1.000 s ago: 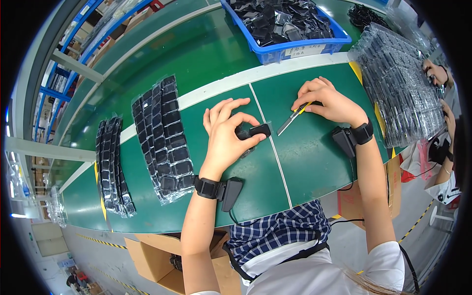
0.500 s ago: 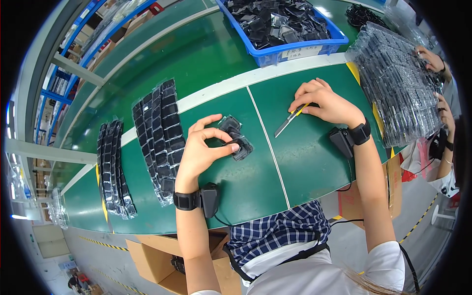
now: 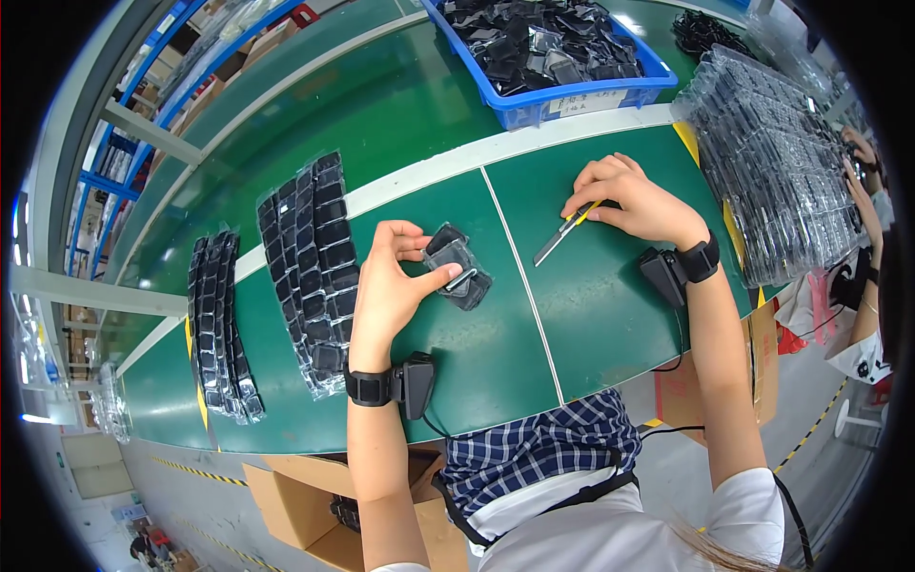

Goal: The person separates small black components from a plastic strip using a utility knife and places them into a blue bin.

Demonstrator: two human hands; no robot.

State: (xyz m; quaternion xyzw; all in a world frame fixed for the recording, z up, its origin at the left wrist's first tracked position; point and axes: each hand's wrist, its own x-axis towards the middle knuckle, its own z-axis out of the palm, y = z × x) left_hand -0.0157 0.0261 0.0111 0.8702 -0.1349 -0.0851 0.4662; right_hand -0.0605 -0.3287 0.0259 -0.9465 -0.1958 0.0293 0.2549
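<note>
Pinching left hand [image 3: 386,286]: thumb and fingers drawn close together on a small dark packet [image 3: 452,250] in clear film; the fingertips behind it are partly hidden.
Small dark packet: left of the thin white seam [image 3: 522,267] across the green table [image 3: 620,324], tilted over a second dark piece [image 3: 469,296]; whether it touches the tabletop, one cannot tell.
Right hand [image 3: 640,202]: fingers curled narrowly around a yellow-and-dark cutter [image 3: 570,226], right of the seam.
Cutter: blade out, pointing left and toward the near side, its tip just beside the seam and apart from the packet.
Wrists: each wears a black strap with a dark device.
Wrapped strips: a wide sheet [image 3: 307,257] of dark squares lies left of the left hand, a narrower one [image 3: 214,324] farther left.
Blue tray [image 3: 505,108]: at the far side, heaped with dark flat pieces.
Clear-wrapped stack [image 3: 772,162]: at the right, with a co-worker's hand [image 3: 865,205] at its right edge.
</note>
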